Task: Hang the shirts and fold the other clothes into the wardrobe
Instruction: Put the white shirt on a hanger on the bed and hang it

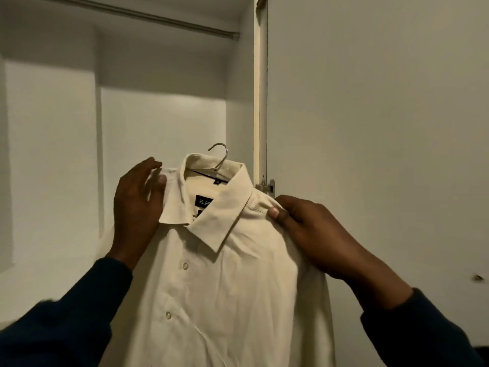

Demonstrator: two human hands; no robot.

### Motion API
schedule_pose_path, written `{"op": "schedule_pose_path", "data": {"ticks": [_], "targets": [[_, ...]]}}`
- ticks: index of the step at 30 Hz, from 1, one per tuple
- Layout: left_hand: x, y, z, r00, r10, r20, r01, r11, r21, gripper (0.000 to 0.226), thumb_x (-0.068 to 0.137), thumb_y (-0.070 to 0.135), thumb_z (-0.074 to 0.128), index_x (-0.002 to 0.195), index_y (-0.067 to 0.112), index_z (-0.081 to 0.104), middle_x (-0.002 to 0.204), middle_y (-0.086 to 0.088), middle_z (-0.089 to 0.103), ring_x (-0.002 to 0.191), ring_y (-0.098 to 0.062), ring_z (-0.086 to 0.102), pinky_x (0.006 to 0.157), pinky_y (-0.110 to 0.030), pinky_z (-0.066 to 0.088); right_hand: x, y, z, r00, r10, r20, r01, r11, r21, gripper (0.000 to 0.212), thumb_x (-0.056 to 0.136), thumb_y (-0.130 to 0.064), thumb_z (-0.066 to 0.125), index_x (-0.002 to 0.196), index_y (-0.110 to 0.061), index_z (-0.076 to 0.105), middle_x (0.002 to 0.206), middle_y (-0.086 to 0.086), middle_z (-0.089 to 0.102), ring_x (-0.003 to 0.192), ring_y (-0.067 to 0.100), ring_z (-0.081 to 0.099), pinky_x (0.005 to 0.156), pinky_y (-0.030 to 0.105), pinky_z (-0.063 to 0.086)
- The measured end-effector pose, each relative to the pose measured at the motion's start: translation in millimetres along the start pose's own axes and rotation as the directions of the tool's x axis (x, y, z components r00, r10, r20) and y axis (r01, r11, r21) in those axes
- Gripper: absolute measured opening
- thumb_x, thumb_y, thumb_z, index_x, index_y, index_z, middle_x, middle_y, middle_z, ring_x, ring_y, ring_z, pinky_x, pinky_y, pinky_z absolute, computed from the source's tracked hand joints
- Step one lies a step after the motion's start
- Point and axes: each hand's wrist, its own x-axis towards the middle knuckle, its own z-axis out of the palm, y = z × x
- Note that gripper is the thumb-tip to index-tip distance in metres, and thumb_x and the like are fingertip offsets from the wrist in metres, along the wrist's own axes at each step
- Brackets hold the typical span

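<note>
The left hand (137, 207) is up at the shirt's left shoulder, thumb in front of the cloth and fingers curled round behind it, pinching the fabric just beside the collar. The right hand (315, 234) grips the other shoulder, thumb pressed on top of the seam and fingers wrapped over the cloth. The two hands are well apart, one at each shoulder, with the collar between them. Both arms wear dark blue sleeves (66, 321) that reach to the wrists.

The shirt (225, 300) is cream, buttoned down the front, and held up in front of the open wardrobe (164, 123), facing the person. Its collar (211, 215) is folded down, the right point overlapping the left, and a dark label shows inside the neck. Two pale buttons can be seen on the placket. The shirt sits on a hanger (219, 157) whose metal hook sticks up out of the neck, leaning a little to the right; the hook hangs free in the air and touches nothing. The body of the shirt falls out of sight at the bottom.

High above, the rail (148, 17) runs across the top of the wardrobe, slanting down to the right, well apart from the hook. The inner walls are white and lit from below the shadowed top. To the right stands the white door (370, 115), its edge and a metal hinge (266, 186) just behind the shirt's right shoulder, and a small knob (477, 278) near the far right edge.
</note>
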Motion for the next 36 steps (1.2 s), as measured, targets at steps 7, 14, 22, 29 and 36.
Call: {"op": "schedule_pose_path", "data": {"ticks": [7,14,22,29,36], "targets": [[22,-68,50,0.987,-0.130,0.096,0.131,0.991,0.001,0.055,0.102,0.042,0.041,0.154,0.027,0.034,0.161,0.004,0.032,0.148,-0.013,0.028,0.122,-0.040,0.026,108,21,26,0.989,-0.081,-0.124,0.075,0.996,-0.049,0.028,0.104,-0.036,0.045,0.100,-0.019,0.066,0.088,-0.001,0.068,0.082,0.015,0.061,0.071,0.029,0.046],[95,-138,124,0.979,-0.111,0.173,0.114,0.993,-0.007,0.070,0.097,0.055,0.035,0.160,0.030,0.014,0.166,0.007,0.013,0.152,-0.014,0.015,0.124,-0.036,0.015,207,37,54,0.917,-0.192,-0.349,0.106,0.962,-0.251,0.021,0.104,-0.035,0.047,0.096,-0.022,0.061,0.080,-0.002,0.062,0.072,0.016,0.057,0.058,0.026,0.037],[217,-202,197,0.975,0.000,0.221,0.031,0.990,-0.137,0.068,0.101,0.053,0.038,0.160,0.029,0.014,0.166,0.000,0.016,0.152,-0.021,0.019,0.124,-0.040,0.019,336,29,78,0.802,-0.227,-0.553,0.017,0.934,-0.358,0.027,0.104,-0.036,0.048,0.082,-0.021,0.056,0.075,0.001,0.055,0.071,0.022,0.051,0.061,0.032,0.033],[296,-226,262,0.926,0.069,0.372,-0.016,0.990,-0.143,0.065,0.101,0.059,0.029,0.159,0.034,0.015,0.157,-0.011,0.038,0.144,-0.029,0.037,0.115,-0.037,0.030,449,25,48,0.708,-0.273,-0.652,-0.090,0.880,-0.466,0.029,0.103,-0.031,0.050,0.077,-0.021,0.055,0.075,0.003,0.053,0.068,0.022,0.046,0.058,0.030,0.029],[322,-245,325,0.900,0.171,0.401,-0.104,0.977,-0.184,0.066,0.101,0.060,0.030,0.159,0.034,0.014,0.166,-0.001,0.019,0.149,-0.021,0.027,0.121,-0.040,0.023,538,27,20,0.641,-0.284,-0.713,-0.152,0.863,-0.481,0.020,0.102,-0.024,0.052,0.104,-0.011,0.067,0.091,0.008,0.056,0.082,0.027,0.049,0.072,0.033,0.037]]}}
